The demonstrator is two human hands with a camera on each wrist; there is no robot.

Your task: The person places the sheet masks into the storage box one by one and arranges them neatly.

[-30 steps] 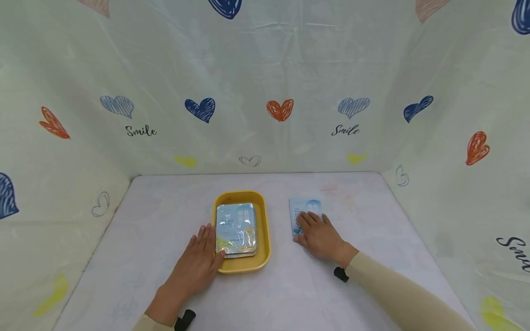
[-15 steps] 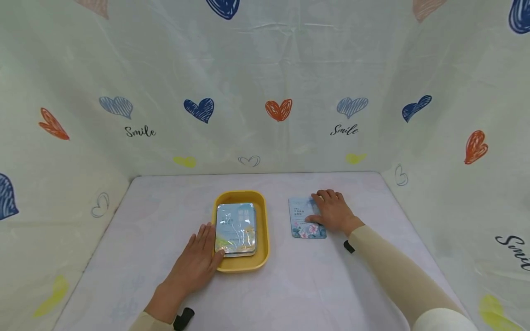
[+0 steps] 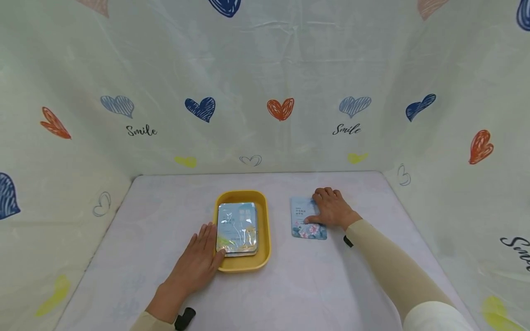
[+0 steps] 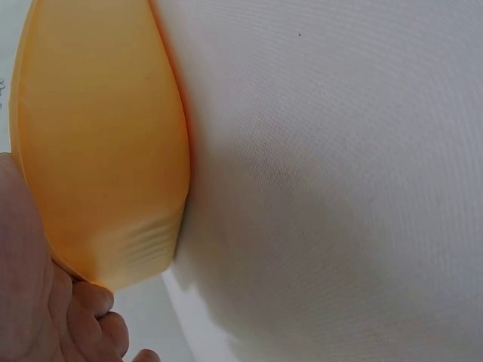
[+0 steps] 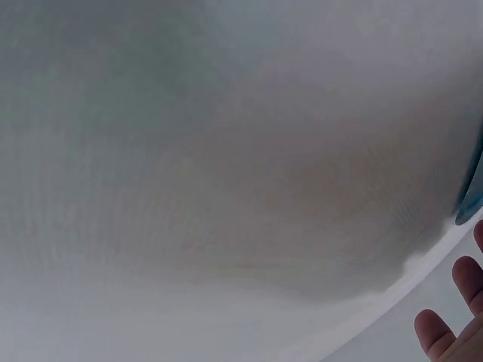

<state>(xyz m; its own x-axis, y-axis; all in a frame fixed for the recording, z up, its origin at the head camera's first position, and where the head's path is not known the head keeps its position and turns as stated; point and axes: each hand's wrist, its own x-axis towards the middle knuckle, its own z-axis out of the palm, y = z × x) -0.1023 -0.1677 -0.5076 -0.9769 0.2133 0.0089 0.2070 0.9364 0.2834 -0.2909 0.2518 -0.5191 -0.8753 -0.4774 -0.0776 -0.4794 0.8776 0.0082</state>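
A yellow tray (image 3: pixel 264 243) stands left of the table's middle, holding a small stack of shiny light-blue sachets (image 3: pixel 237 227). Along the tray's left side lies my left hand (image 3: pixel 193 263), fingers straight, thumb at the rim near the stack's lower corner. The left wrist view shows the tray's outer wall (image 4: pixel 106 128) beside that hand. A flat blue sachet with pink flowers (image 3: pixel 302 226) lies on the table to the right. My right hand (image 3: pixel 333 210) rests over its upper right part, thumb across its face, fingers at its top right corner. In the right wrist view only some fingertips (image 5: pixel 468 283) and a sachet edge show.
A white cloth covers the table (image 3: pixel 265 303). Pale sheeting printed with hearts (image 3: pixel 280 109) and the word Smile hangs behind and at both sides. The table's back edge runs close to this sheeting.
My right hand has moved up and right across the flat sachet, from its lower middle to its upper right, baring the flowers. My left hand and the tray have stayed put.
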